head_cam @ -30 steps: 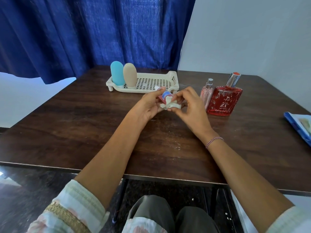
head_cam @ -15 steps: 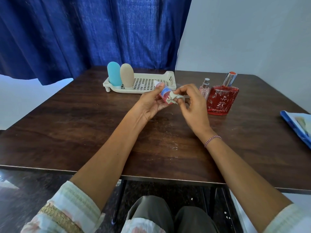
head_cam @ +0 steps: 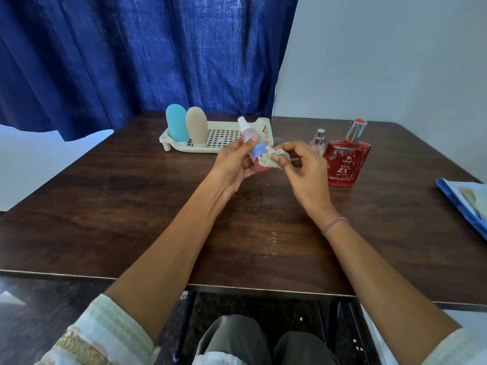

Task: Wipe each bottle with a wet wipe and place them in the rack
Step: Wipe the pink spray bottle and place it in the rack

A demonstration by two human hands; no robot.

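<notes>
**Small spray bottle mid-wipe between both grips**

The left grip (head_cam: 232, 164) is closed round the small spray bottle (head_cam: 250, 143), thumb on its blue label and fingers behind; it holds the bottle tilted above the tabletop (head_cam: 131, 206), white cap pointing away. The right grip (head_cam: 303, 175) pinches a crumpled wet wipe (head_cam: 271, 159) between thumb and fingertips; the wipe touches the bottle's lower side, just between the two grips.

Beyond the left grip stands the rack (head_cam: 184, 149); a blue bottle (head_cam: 177, 125) and a beige bottle (head_cam: 196, 127) stand upright at its left end. Just beyond the right grip, on the tabletop, wait a slim pink perfume bottle (head_cam: 318, 143) and a red perfume bottle (head_cam: 346, 164); a blue packet (head_cam: 463, 201) lies well off to that grip's right.

The spray bottle looks light, stiff and plastic; once damp it may turn slick, so a hold round the middle of the body seems safer than one on the cap, which might pull off. Turning it within the left grip would let the wipe reach the covered side. The red bottle looks like glass, heavier and breakable; its broad body, not the cap, seems the place to take it.
</notes>
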